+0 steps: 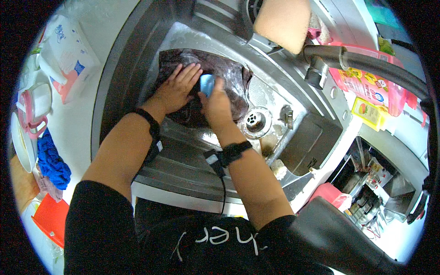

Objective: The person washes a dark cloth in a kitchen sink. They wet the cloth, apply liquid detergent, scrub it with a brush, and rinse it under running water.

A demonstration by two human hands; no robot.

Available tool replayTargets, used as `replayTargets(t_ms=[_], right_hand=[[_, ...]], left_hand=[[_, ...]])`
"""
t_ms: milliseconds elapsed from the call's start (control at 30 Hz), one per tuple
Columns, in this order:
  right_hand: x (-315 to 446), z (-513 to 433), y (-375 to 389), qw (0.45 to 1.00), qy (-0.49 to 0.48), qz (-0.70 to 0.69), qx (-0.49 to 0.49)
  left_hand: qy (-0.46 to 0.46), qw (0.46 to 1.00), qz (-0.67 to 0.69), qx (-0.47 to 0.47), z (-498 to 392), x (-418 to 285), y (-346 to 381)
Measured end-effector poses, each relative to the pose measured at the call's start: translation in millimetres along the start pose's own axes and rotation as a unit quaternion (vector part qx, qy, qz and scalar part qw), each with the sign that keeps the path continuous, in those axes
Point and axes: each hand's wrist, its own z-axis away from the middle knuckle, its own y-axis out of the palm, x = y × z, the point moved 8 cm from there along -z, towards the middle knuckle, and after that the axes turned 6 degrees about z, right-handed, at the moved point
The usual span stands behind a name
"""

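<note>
A dark, wet cloth lies spread over the bottom of a grey sink, with whitish suds streaked across it. My left hand presses flat on the cloth's left half, fingers slightly apart, holding nothing. Just beside it, my right hand grips a light-blue block against the cloth. Whether that block is a bar of soap or a brush, I cannot tell. The right hand is slightly blurred. Its fingers hide part of the block.
Right of the cloth are a round drain and a metal plug. A dark faucet reaches over the sink's right side. Pink bottle and yellow pack stand beyond. A blue cloth lies on the left counter.
</note>
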Motion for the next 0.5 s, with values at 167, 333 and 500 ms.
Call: replayTargets(t_ms=[167,333,500], right_hand=[[-21,-7,-8,0.989,-0.041,0.139,-0.037],[-147,29,-80,0.952,0.280,0.101,-0.066],[-33,13,-38,0.982,-0.043,0.033,-0.182]], left_hand=[[0.015,1.000,-0.007,0.011,6,6,16],[0.030,0.999,-0.028,0.017,4,2,8],[-0.054,0.998,-0.029,0.032,3,15,6]])
